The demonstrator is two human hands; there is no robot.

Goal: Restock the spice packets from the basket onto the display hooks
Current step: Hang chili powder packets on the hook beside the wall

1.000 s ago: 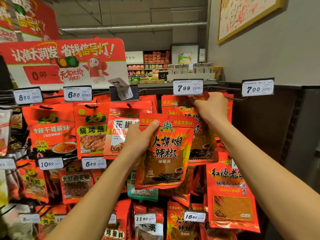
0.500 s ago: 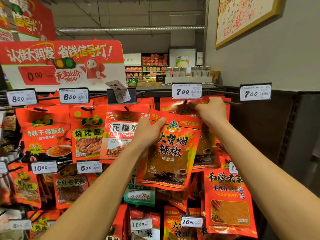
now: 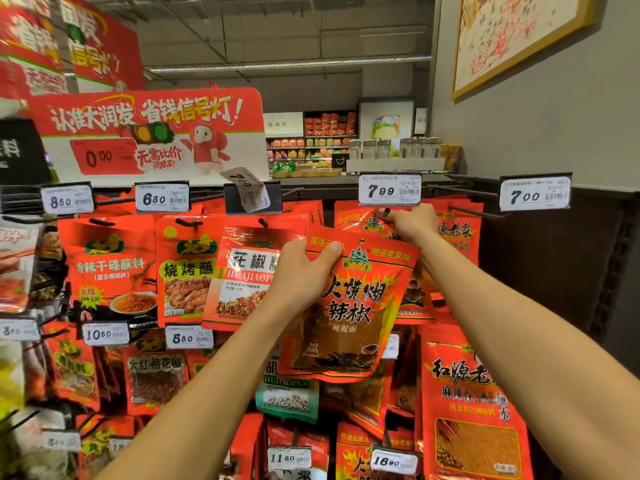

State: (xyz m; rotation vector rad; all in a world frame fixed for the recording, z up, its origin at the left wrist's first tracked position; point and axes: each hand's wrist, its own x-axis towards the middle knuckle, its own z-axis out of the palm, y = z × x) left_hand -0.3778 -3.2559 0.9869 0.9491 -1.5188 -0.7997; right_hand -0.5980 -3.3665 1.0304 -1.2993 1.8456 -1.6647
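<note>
in front of the hanging rack, a red chili powder packet (image 3: pixel 349 306) with flame art and a clear window showing brown powder tilts slightly, its hang hole free. the left hand (image 3: pixel 301 271) grips its upper left corner, thumb on the front. behind, the right hand (image 3: pixel 412 223) pinches the hook (image 3: pixel 386 213) under the 7.99 price tag (image 3: pixel 389 189); its fingertips are hidden.
</note>
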